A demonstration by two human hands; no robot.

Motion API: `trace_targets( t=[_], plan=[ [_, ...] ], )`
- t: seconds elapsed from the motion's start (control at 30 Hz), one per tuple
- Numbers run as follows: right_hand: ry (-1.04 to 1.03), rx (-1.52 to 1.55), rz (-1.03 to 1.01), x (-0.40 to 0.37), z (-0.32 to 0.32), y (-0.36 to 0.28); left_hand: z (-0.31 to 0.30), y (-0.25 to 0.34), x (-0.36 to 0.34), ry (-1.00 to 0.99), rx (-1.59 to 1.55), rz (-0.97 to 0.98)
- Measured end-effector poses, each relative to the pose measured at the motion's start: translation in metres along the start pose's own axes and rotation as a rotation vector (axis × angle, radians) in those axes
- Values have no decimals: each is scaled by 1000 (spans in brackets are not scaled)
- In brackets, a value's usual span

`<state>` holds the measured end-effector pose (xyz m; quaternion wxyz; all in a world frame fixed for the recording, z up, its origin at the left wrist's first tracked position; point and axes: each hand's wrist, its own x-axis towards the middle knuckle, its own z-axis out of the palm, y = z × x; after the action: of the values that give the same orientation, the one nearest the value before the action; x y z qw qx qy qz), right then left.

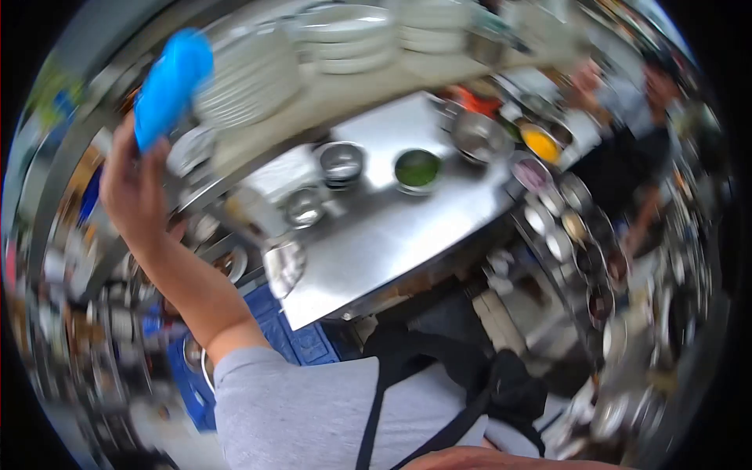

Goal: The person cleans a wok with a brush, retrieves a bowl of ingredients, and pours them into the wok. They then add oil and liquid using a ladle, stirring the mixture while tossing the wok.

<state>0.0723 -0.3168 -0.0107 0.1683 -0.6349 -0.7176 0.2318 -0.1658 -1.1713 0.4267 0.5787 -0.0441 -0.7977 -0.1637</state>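
Item 1. Blue object (172,86) (too blurred to identify more closely): held up just to the left of the plate stack (251,78), at the same height and apparently not touching it. Its long axis is tilted, with the lower end in the hand and the upper end pointing up and to the right, towards the top of the plate stack.

Item 2. Left hand (133,196): raised below and to the left of the plate stack. The grip is closed on the lower end of the blue object, probably so that most of its length stands free above the fingers.

Item 3. Right hand: not seen, so its grip cannot be told. Only a strip of skin is seen at the bottom edge.

Item 4. Worktop (407,227): steel, lying below and to the right of the plate stack. A steel bowl (341,162) and a green-filled bowl (417,168) are set on it, presumably kept within reach.

Item 5. Another person (627,117): stands far to the right of the plate stack.
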Motion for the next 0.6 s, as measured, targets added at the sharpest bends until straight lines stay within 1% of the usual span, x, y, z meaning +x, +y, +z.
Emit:
trace_targets(
  t=[0.07,0.1,0.13,0.17,0.2,0.23,0.27,0.3,0.33,0.37,0.4,0.47,0.5,0.53,0.57,0.6],
  plan=[
    [29,66,131,23,-27,57,94,1,-40,-208,-426,211],
    [30,112,200,35,-34,86,151,22,-67,-363,-557,18],
    [23,156,260,48,-36,107,206,65,-78,-534,-648,-76],
    [19,157,318,56,-39,119,265,110,-94,-579,-704,-98],
    [26,134,375,54,-47,120,318,152,-110,-746,-803,-212],
    [-24,78,418,74,-40,162,366,190,-129,-871,-824,-219],
    [24,-101,429,51,-53,126,418,224,-152,-893,-893,-110],
    [38,-158,426,54,-54,129,440,268,-160,-904,-894,33],
    [159,-268,271,80,-37,180,472,303,-172,-928,-885,128],
    [121,-278,248,74,-45,186,490,338,-179,-978,-803,167],
    [82,-288,218,63,-51,179,501,368,-183,-1017,-748,151],
    [83,-189,274,18,-65,159,560,394,-199,-996,-701,243],
    [78,-232,302,1,-71,149,589,407,-202,-972,-654,180],
    [86,-226,332,-5,-68,156,618,414,-204,-946,-608,120],
    [90,-79,335,-12,-66,161,666,405,-205,-1053,-646,-62],
    [107,66,343,-19,-70,173,696,417,-209,-1166,-683,-243]
  ],
)
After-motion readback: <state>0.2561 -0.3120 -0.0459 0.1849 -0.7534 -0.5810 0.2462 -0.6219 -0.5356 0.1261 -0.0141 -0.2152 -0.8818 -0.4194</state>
